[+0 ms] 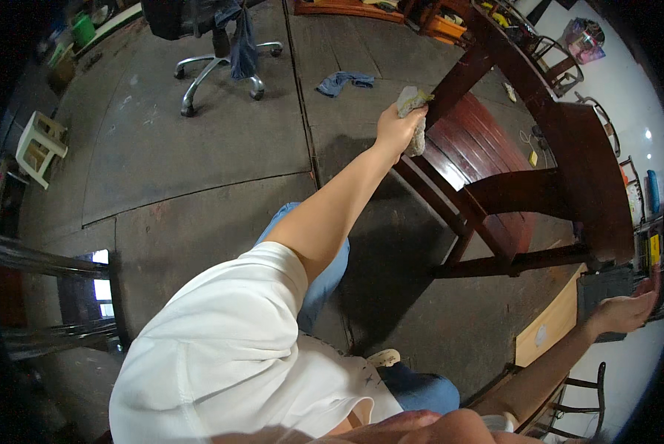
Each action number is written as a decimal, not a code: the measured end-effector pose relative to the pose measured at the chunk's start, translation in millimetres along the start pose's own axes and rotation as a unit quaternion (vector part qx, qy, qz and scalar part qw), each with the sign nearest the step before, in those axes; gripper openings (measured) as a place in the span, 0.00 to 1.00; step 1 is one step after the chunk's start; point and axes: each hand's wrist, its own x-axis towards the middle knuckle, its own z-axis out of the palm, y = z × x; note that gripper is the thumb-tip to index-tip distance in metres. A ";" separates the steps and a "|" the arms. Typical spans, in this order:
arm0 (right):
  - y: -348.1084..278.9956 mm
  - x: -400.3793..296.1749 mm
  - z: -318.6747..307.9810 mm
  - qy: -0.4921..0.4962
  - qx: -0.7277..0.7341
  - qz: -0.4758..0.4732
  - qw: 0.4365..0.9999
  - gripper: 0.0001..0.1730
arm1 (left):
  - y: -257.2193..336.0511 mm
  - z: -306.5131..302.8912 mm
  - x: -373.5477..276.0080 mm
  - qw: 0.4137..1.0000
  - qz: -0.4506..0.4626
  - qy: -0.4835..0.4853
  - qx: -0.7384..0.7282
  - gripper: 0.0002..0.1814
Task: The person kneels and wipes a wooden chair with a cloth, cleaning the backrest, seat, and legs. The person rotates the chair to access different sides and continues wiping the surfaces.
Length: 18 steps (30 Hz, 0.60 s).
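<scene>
My left hand (397, 132) grips a crumpled greyish-white cloth (418, 139). The cloth is up against the near edge of a dark red-brown wooden chair (593, 166). Its curved top piece, legs and crossbars face me, with a glossy slatted panel (484, 144) behind them. Over at the right rim, my right hand (623, 312) is held out below the chair's lower corner, fingers apart and nothing seen in it. Whether its fingertips touch anything is hard to tell there.
A swivel chair with a metal base (215, 83) stands ahead, jeans hanging from it. A blue cloth (344, 82) lies on the grey floor (199, 150). To the left is a white plastic stool (42, 147). A light wooden board (551, 319) and dark box (607, 286) are near my right arm.
</scene>
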 end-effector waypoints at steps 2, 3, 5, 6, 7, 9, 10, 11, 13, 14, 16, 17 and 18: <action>-41.3 1.8 13.4 -0.032 -0.052 0.022 0.998 0.21 | -0.5 5.4 -6.1 1.000 -0.009 -0.012 0.004 0.23; -66.3 -4.2 28.1 -0.060 -0.067 0.035 0.995 0.20 | -0.3 4.1 -6.9 1.000 -0.007 -0.015 0.007 0.23; -124.4 -9.6 83.3 -0.129 -0.108 -0.160 0.973 0.18 | -3.5 0.9 -3.8 1.000 -0.004 -0.015 0.012 0.24; -118.1 -18.1 116.2 -0.158 -0.110 -0.220 0.956 0.19 | -2.7 -16.6 -3.5 1.000 -0.002 0.013 0.025 0.25; -120.4 -9.9 117.6 -0.190 -0.339 -0.252 0.886 0.20 | -1.8 -6.2 -4.0 1.000 -0.008 0.005 0.019 0.25; -96.1 0.2 115.3 -0.167 -0.250 -0.272 0.914 0.22 | 0.7 7.8 -4.5 1.000 -0.007 0.016 0.011 0.27; -85.4 3.4 118.2 -0.169 -0.271 -0.286 0.904 0.21 | 3.0 5.4 -7.0 0.999 -0.005 0.040 0.015 0.28; -74.8 7.2 120.6 -0.172 -0.290 -0.299 0.892 0.20 | 5.6 3.1 -9.3 0.998 -0.002 0.065 0.019 0.29; -55.9 4.3 120.1 -0.174 -0.311 -0.285 0.890 0.24 | 11.9 -3.6 -9.6 0.995 -0.001 0.102 -0.013 0.28; -43.5 -1.7 119.7 -0.159 -0.308 -0.250 0.904 0.24 | 9.3 -10.7 -1.9 0.992 0.012 0.121 -0.045 0.24; 0.6 -9.2 109.8 -0.183 -0.272 -0.184 0.927 0.26 | 7.4 -14.3 5.8 0.987 0.005 0.157 -0.034 0.21; 31.0 -9.6 99.8 -0.190 -0.262 -0.145 0.935 0.27 | 4.9 -17.8 9.7 0.988 -0.006 0.149 -0.047 0.21; 66.7 -4.3 84.1 -0.195 -0.254 -0.108 0.941 0.28 | 3.9 -19.8 13.2 0.988 -0.017 0.138 -0.063 0.22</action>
